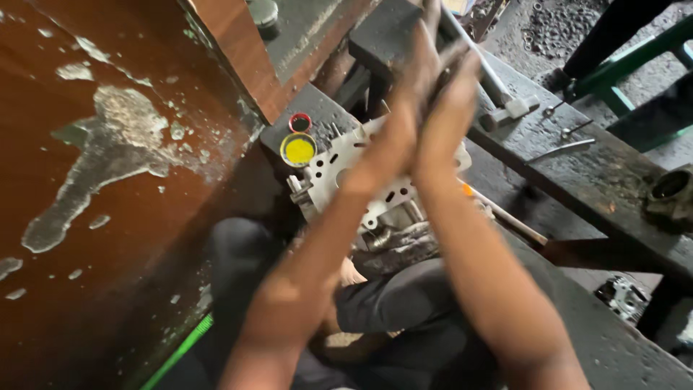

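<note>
grey metal rod (pixel 482 68) stands pinched between the flat palms of the left hand (pixel 408 101) and right hand (pixel 451 108), above a pale cylinder head (pixel 339 170) just beside a yellow-filled tin (pixel 298 149).

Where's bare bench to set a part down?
Free: dark bench top between the hammer and the round housing, past the small tools. Crowded: around the cylinder head and yellow tin, under the left hand and right hand.

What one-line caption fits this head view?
Left hand and right hand pressed together around a thin rod above a pale metal engine part, beside a yellow-filled tin.
</note>
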